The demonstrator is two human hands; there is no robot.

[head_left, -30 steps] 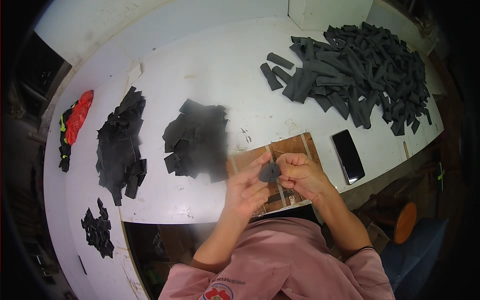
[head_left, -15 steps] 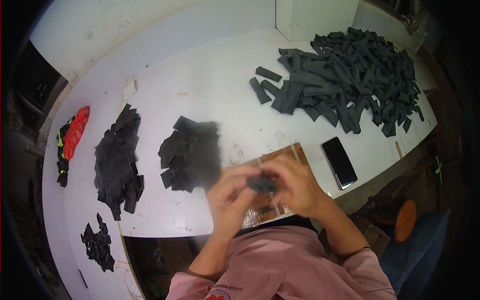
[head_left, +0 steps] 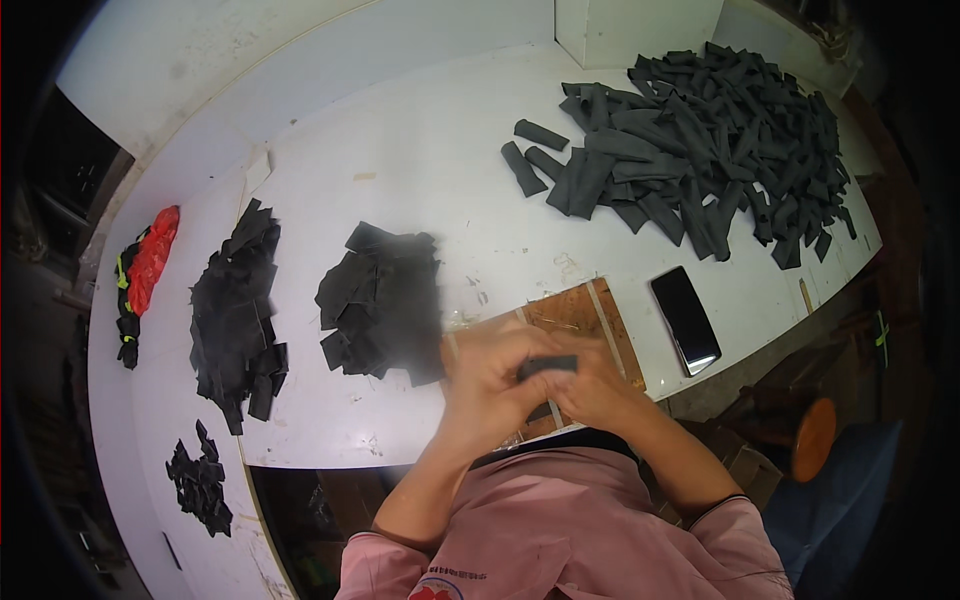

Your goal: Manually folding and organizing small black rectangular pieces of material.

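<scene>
My left hand (head_left: pixel 488 378) is closed around one end of a small black fabric piece (head_left: pixel 547 366). From the other side, my right hand (head_left: pixel 597 388), somewhat blurred, pinches the same piece between its fingers. Both hands meet in front of my body, over a brown wooden board (head_left: pixel 622 340) with pale strips. The piece looks folded or rolled, and its ends are partly hidden by my fingers. To the left of my left hand lies a heap of flat black fabric pieces (head_left: pixel 380 300).
A big pile of dark tube-like fabric pieces (head_left: pixel 690 150) covers the far right of the white table (head_left: pixel 440 120). A phone (head_left: pixel 686 322) lies right of the board. Further left are another black heap (head_left: pixel 235 320), a smaller one (head_left: pixel 200 482) and a red plastic bag (head_left: pixel 153 260).
My hands have drawn closer together around the black piece, and my right hand's fingers have closed in on it. The view has shifted slightly.
</scene>
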